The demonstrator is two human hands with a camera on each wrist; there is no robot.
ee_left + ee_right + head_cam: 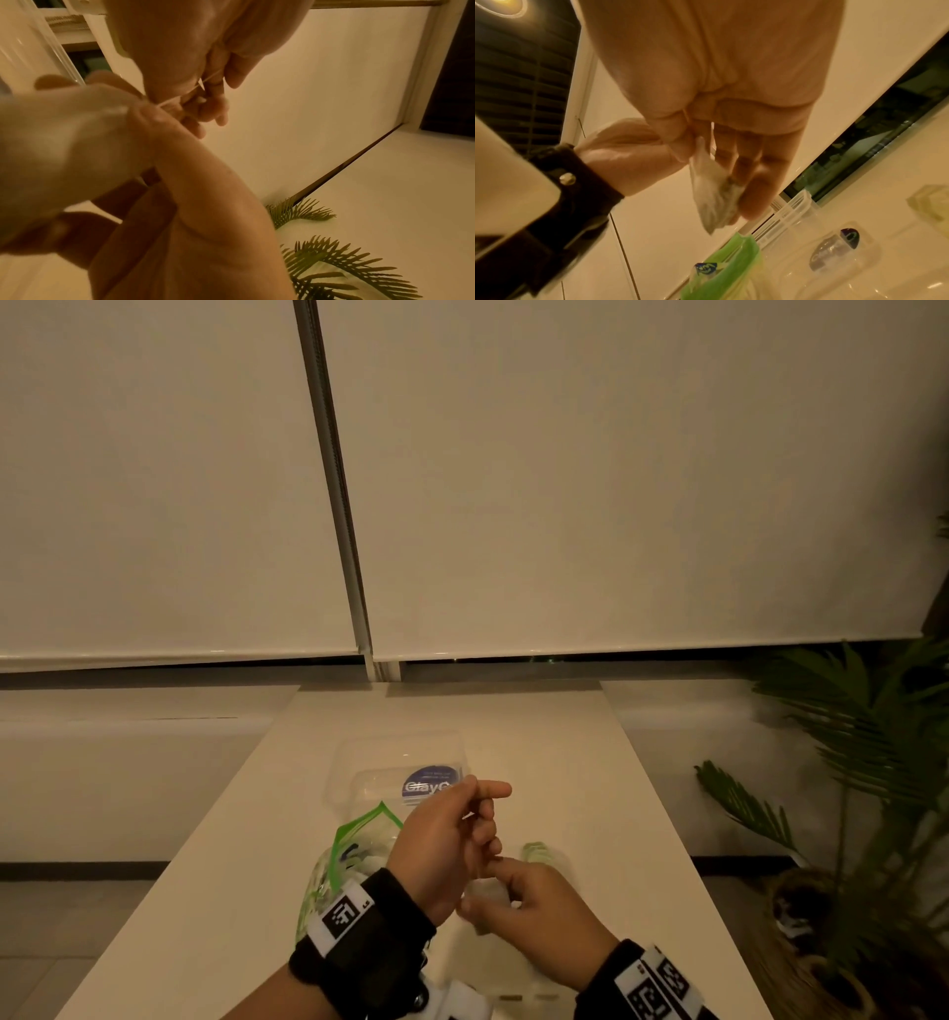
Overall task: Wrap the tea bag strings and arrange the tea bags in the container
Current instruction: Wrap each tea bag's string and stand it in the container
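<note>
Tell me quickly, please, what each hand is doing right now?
Left hand: pinches the string.
Right hand: holds the tea bag.

Tea bag (712, 194): thin translucent white mesh, crinkled, soft. String (205, 80): fine pale thread. Container (400, 762): clear glossy plastic, ribbed rim, blue glossy label. Zip bag (349, 845): clear shiny film, green matt edge. Table (590, 788): smooth matt cream. Wrist straps (359, 942): black cloth.
</note>
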